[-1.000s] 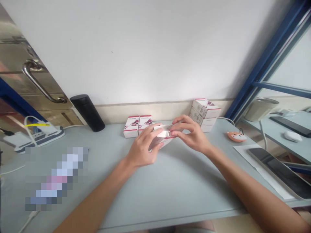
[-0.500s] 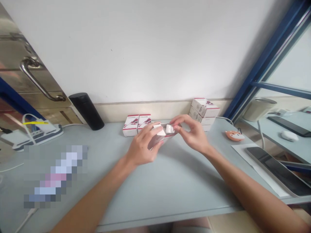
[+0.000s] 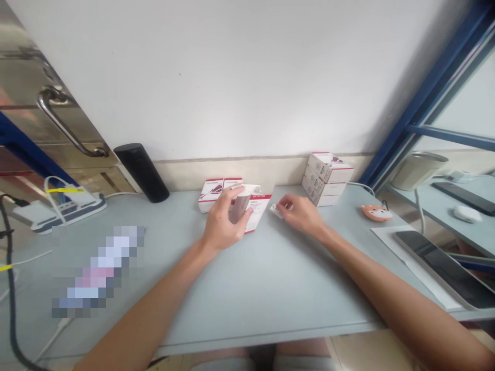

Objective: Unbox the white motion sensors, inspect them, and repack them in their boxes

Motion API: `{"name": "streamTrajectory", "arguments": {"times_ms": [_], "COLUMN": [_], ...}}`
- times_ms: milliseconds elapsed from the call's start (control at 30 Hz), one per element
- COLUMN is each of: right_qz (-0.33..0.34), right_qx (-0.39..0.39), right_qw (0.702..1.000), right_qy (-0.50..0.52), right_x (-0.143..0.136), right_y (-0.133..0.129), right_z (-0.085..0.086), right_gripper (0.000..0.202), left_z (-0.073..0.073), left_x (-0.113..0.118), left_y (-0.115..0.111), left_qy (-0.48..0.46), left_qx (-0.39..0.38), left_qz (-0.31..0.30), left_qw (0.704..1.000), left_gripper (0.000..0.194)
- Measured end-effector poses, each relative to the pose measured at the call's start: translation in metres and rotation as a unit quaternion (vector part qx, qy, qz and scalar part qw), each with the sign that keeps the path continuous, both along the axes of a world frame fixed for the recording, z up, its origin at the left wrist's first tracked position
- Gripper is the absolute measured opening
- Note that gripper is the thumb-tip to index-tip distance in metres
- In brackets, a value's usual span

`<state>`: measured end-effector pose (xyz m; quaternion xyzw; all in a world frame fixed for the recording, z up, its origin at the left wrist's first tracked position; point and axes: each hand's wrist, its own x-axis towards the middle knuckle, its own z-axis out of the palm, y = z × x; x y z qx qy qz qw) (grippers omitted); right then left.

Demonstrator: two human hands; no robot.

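Note:
My left hand (image 3: 224, 221) grips a white and red box (image 3: 257, 212), held tilted above the table with its printed side towards me. To its right, my right hand (image 3: 301, 212) pinches a small white item (image 3: 275, 210) low over the tabletop, a short way from the box. Behind my left hand, two more white and red boxes (image 3: 209, 195) lie side by side near the wall. A stack of similar boxes (image 3: 328, 178) stands behind my right hand.
A black cylinder (image 3: 143, 172) leans at the back left, beside a power strip (image 3: 69, 216) with cables. An orange and white object (image 3: 377, 212) and a dark flat device (image 3: 441, 265) on white paper (image 3: 410, 257) are at the right of the grey table (image 3: 240, 309).
My right hand has drawn the small white item away from the box and lowered it towards the table. The box in my left hand has turned, showing its printed side.

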<state>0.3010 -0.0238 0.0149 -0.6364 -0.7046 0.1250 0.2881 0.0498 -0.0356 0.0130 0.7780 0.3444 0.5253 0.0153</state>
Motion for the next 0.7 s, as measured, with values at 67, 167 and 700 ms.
{"name": "streamTrajectory", "arguments": {"times_ms": [67, 167, 700], "right_qz": [0.014, 0.032, 0.231], "right_qx": [0.001, -0.008, 0.186], "right_qw": [1.000, 0.999, 0.945], "right_qy": [0.000, -0.009, 0.134], "right_x": [-0.003, -0.002, -0.021], "right_y": [-0.001, 0.000, -0.028], "right_z": [-0.004, -0.008, 0.015], "right_gripper": [0.016, 0.016, 0.042], "left_z": [0.000, 0.000, 0.016], "left_x": [0.000, 0.002, 0.004], "left_y": [-0.001, -0.002, -0.015], "left_qy": [0.002, 0.007, 0.007], "left_qx": [0.005, 0.017, -0.023], "left_qz": [-0.001, -0.003, -0.114], "left_qw": [1.000, 1.000, 0.993], "left_gripper": [0.048, 0.049, 0.034]}}
